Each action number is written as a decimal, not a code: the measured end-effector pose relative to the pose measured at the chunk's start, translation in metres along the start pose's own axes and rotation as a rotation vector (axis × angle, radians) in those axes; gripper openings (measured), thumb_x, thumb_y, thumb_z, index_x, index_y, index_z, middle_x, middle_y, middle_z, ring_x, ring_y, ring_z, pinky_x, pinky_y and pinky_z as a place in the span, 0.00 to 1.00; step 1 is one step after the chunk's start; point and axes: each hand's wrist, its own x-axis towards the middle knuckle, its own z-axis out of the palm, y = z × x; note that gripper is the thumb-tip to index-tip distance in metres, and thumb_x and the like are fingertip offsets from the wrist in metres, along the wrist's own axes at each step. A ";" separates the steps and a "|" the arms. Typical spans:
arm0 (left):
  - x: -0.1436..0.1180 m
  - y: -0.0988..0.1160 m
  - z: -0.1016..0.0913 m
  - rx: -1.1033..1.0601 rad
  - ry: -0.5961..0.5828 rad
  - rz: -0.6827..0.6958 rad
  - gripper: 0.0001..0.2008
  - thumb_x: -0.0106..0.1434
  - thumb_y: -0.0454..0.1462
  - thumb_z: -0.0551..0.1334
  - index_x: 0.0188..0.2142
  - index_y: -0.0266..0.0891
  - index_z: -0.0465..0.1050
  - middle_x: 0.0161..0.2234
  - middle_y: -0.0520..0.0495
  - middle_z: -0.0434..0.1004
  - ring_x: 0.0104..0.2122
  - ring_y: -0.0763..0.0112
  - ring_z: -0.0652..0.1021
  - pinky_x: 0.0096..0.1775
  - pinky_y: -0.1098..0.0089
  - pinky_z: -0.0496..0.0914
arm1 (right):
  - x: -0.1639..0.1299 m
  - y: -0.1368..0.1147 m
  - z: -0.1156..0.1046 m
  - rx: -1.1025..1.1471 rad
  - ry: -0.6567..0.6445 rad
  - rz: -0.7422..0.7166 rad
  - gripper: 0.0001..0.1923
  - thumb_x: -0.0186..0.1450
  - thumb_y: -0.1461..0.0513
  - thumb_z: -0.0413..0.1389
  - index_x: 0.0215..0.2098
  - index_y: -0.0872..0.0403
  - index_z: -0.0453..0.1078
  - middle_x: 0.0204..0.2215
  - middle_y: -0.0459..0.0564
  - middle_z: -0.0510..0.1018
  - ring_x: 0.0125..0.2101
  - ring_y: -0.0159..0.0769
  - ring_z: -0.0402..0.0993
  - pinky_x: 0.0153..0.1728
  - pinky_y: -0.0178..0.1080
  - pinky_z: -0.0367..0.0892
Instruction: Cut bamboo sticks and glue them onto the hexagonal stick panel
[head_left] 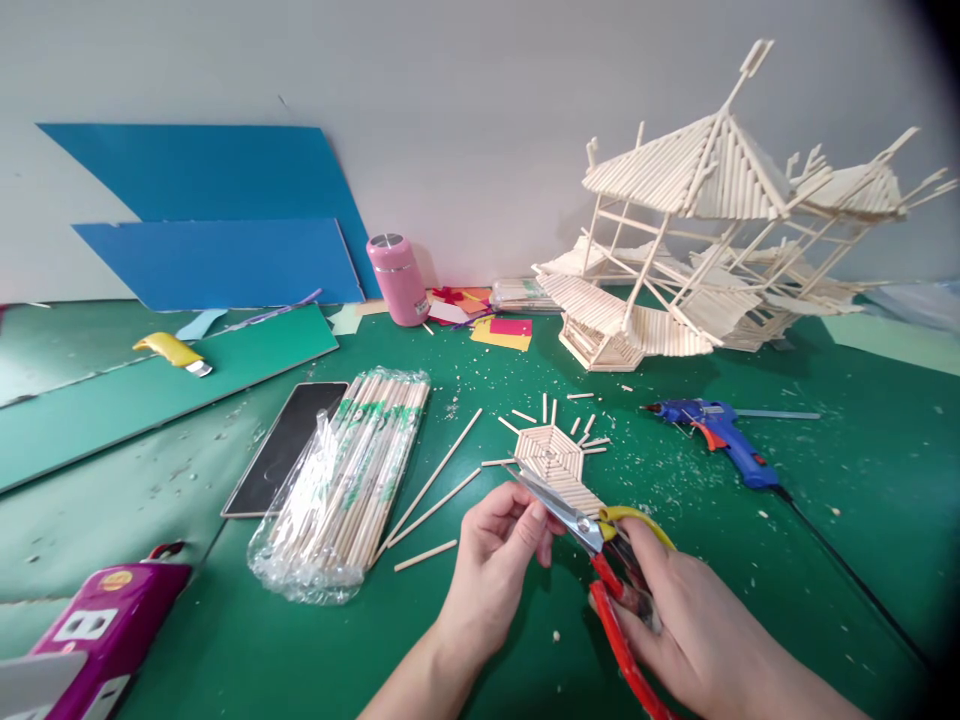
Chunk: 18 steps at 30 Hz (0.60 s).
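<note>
My right hand (694,625) grips scissors (592,535) with red and yellow handles, blades pointing up-left and nearly closed. My left hand (495,555) pinches something small at the blades with thumb and forefinger; I cannot see what it is. Just beyond the blade tips lies a flat hexagonal panel of glued wooden sticks (553,458) on the green mat (465,640), with short cut stick pieces scattered around it.
A plastic bag of wooden sticks (352,480) and three loose long sticks (435,495) lie left of my hands. A blue glue gun (720,432) sits right. A stick-built house model (705,250), pink bottle (397,280), phone (289,445), yellow cutter (172,352), purple box (105,620) surround.
</note>
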 end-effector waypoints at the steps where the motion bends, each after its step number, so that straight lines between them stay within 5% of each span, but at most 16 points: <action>1: 0.000 0.000 0.000 -0.007 -0.002 -0.002 0.10 0.57 0.40 0.62 0.25 0.34 0.68 0.21 0.51 0.69 0.18 0.79 0.64 0.24 0.75 0.59 | 0.000 0.000 0.000 0.009 -0.006 -0.003 0.14 0.63 0.56 0.45 0.44 0.55 0.50 0.21 0.45 0.73 0.21 0.35 0.71 0.19 0.34 0.57; 18: 0.000 0.001 -0.001 -0.041 -0.080 -0.073 0.09 0.57 0.40 0.62 0.26 0.35 0.69 0.23 0.49 0.74 0.18 0.79 0.65 0.25 0.74 0.59 | -0.003 0.007 -0.020 0.169 0.117 0.082 0.10 0.65 0.55 0.44 0.40 0.52 0.55 0.23 0.45 0.72 0.22 0.34 0.72 0.21 0.33 0.63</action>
